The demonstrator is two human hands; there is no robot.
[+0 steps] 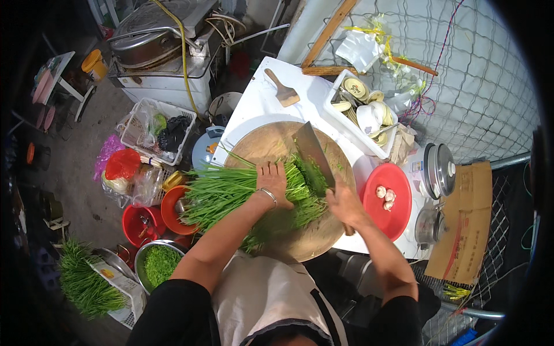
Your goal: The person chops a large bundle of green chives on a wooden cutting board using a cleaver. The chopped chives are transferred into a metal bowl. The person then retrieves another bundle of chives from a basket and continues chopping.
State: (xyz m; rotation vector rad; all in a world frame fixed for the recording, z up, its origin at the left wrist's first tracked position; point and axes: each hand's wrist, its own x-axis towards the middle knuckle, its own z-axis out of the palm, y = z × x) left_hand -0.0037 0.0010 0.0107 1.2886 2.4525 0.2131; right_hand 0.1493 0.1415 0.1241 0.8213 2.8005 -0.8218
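Note:
My left hand [272,184], with a silver bangle at the wrist, presses down on a thick bunch of long green garlic chives [225,188]. The bunch lies across a round wooden chopping block [259,140], its leaves trailing over the left side. In my right hand [344,202] is the handle of a cleaver [315,151]. Its broad blade stands tilted at the cut end of the bunch, close to the right of my left fingers. Short cut pieces [308,173] lie against the blade. Some leaves near the block's front are blurred.
The block stands on a white table [255,93]. To its right, a red basin [383,225] holds several garlic bulbs [385,197]. Behind are a tub of dishes [385,151] and a wooden-handled brush [283,93]. Low on the left stand a bowl of chopped greens [162,264] and a chive-filled basket [134,298].

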